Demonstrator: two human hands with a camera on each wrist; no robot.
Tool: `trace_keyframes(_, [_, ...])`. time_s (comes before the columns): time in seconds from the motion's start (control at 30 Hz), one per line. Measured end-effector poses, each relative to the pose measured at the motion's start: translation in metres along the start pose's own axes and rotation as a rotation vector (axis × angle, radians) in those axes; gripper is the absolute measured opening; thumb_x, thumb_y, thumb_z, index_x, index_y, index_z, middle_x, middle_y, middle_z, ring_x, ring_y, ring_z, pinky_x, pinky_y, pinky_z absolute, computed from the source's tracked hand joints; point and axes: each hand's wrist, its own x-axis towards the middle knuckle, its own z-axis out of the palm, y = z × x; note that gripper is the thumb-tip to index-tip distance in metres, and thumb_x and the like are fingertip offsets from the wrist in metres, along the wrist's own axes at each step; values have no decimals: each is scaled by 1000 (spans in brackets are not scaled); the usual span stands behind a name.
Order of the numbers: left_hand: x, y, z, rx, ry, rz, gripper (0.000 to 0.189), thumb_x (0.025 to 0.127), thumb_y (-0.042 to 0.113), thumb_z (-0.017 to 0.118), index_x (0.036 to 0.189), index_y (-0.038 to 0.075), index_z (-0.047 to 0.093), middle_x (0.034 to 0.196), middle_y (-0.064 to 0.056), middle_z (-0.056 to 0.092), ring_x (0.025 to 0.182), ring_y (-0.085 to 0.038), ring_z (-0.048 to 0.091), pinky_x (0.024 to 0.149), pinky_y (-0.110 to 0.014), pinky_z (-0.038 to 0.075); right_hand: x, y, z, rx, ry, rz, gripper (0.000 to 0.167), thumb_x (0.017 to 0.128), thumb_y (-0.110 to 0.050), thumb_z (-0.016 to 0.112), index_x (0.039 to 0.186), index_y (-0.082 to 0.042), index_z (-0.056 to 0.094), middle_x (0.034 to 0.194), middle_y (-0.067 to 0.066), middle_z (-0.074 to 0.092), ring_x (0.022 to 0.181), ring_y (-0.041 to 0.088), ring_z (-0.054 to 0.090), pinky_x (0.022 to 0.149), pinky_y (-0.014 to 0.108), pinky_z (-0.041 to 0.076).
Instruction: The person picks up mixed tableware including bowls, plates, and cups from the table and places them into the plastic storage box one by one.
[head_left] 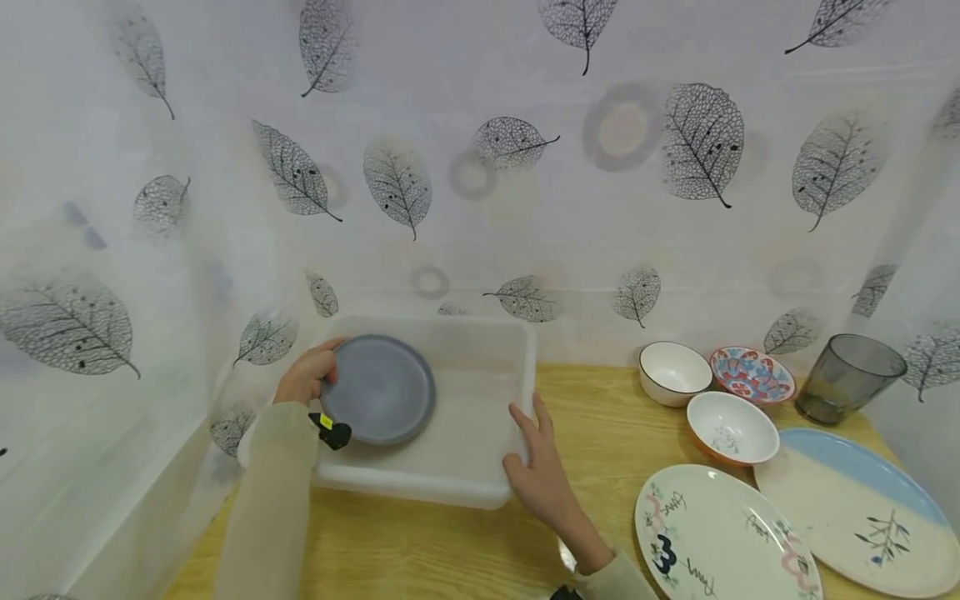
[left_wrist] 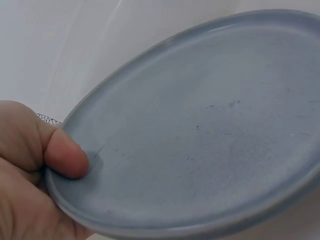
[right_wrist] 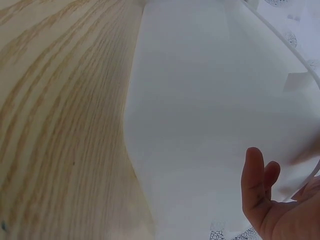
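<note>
Grey, the plate [head_left: 381,390] is pinched by the left hand [head_left: 306,375] at the tub's [head_left: 471,417] left side. The right hand [head_left: 540,475] spreads extended fingers at the right rim [head_left: 531,358].

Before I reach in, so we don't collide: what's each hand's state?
Left hand: holding the gray plate.
Right hand: at the rim of the white bin; whether it grips cannot be told.

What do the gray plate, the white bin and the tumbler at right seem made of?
Gray plate: probably ceramic with a matte or satin glaze; fine marks show on its dull face.
White bin: likely plastic, smooth, with rounded, molded-looking corners.
Tumbler: smoky, see-through and shiny; glass or clear plastic, I can't tell which.
</note>
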Motion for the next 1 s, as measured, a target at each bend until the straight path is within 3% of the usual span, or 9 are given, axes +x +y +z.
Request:
trace_keyframes(0.1, [-2, -2, -1, 20, -16, 7, 102, 69, -18, 30, 160, 23, 9, 163, -23, 10, 130, -39, 32, 88, -46, 40, 0, 0, 0, 1, -7, 14, 67, 82, 5, 50, 148, 4, 40, 164, 20, 4, 145, 43, 20, 105, 61, 33])
trace_keyframes(0.2, [-2, -4, -2, 47, -37, 27, 95, 69, -14, 32, 159, 12, 18, 152, -26, 25, 118, -37, 40, 83, -42, 43, 0, -1, 0, -7, -5, 15, 67, 81, 4, 50, 148, 3, 41, 164, 21, 5, 144, 43, 22, 104, 61, 35])
trace_keyframes(0.27, [-2, -5, -3, 44, -58, 38, 80, 70, -11, 33, 149, 0, 28, 137, -25, 34, 108, -34, 42, 80, -39, 43, 0, -1, -1, -8, 0, 14, 67, 81, 3, 51, 147, 4, 41, 163, 22, 6, 142, 44, 25, 103, 60, 37])
trace_keyframes(0.37, [-1, -7, -3, 13, -81, 32, 60, 79, -9, 34, 139, -7, 29, 126, -19, 36, 103, -31, 44, 80, -38, 45, 1, -1, -1, -4, 4, 13, 67, 81, 3, 51, 147, 4, 42, 163, 22, 7, 141, 44, 28, 101, 60, 38])
trace_keyframes(0.53, [-2, -9, -4, 55, -84, 18, 61, 94, -3, 33, 152, -9, 17, 141, -28, 33, 118, -35, 45, 93, -44, 48, 1, 0, -1, -7, 6, 3, 67, 80, 3, 51, 146, 4, 42, 163, 23, 7, 140, 44, 29, 100, 59, 39])
trace_keyframes(0.67, [-4, -7, -1, 136, -66, 26, 63, 92, -4, 31, 151, -14, 13, 146, -34, 26, 123, -39, 41, 102, -51, 43, 1, 0, 0, -5, 17, 0, 67, 80, 3, 51, 146, 4, 43, 163, 23, 8, 140, 45, 28, 101, 59, 39])
trace_keyframes(0.9, [0, -8, 2, 246, -49, 25, 61, 91, -8, 29, 149, -18, 14, 145, -39, 27, 128, -49, 39, 103, -60, 41, 1, 2, 1, -3, 13, 4, 67, 79, 3, 51, 146, 3, 43, 163, 23, 7, 142, 46, 25, 102, 61, 38])
trace_keyframes(1.0, [2, -11, 1, 304, -35, 58, 58, 90, -8, 32, 146, -20, 21, 135, -37, 36, 117, -45, 46, 96, -55, 47, 1, 2, 2, -11, 14, 1, 67, 80, 3, 51, 146, 3, 43, 163, 23, 8, 142, 45, 26, 101, 60, 38])
